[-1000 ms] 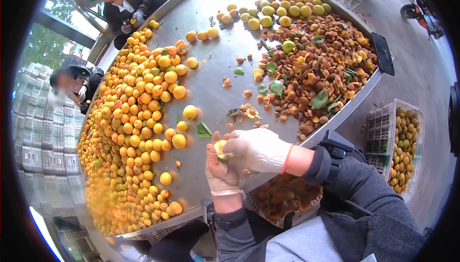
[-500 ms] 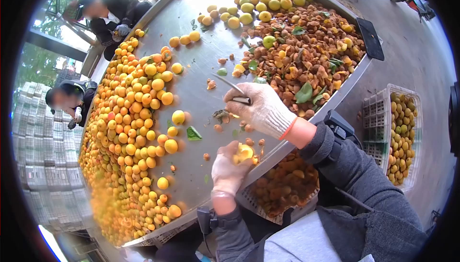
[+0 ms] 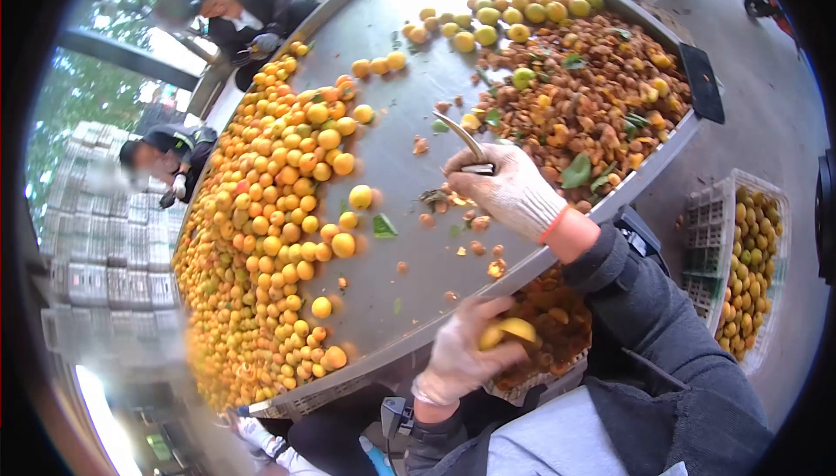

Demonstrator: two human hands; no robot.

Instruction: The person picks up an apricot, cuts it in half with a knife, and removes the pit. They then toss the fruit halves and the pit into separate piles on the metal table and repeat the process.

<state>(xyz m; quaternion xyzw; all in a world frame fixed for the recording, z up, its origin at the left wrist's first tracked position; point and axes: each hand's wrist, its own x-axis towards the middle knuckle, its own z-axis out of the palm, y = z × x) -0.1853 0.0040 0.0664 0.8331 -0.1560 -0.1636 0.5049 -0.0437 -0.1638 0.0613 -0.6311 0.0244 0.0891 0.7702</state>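
A split apricot (image 3: 507,331) is gripped in the gloved left hand (image 3: 466,354) at the worktop (image 3: 392,171) edge, above the crate (image 3: 544,337); a knife (image 3: 466,141) is clasped in the right hand (image 3: 509,190) over scattered pits (image 3: 477,232).

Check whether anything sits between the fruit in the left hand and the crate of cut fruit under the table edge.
Nothing visible does. The left hand holds the yellow fruit just off the table rim, right beside the crate below. The right hand with the knife is apart, over the tabletop.

stacked crates (image 3: 109,241) blurred, fruit (image 3: 508,331) half hidden
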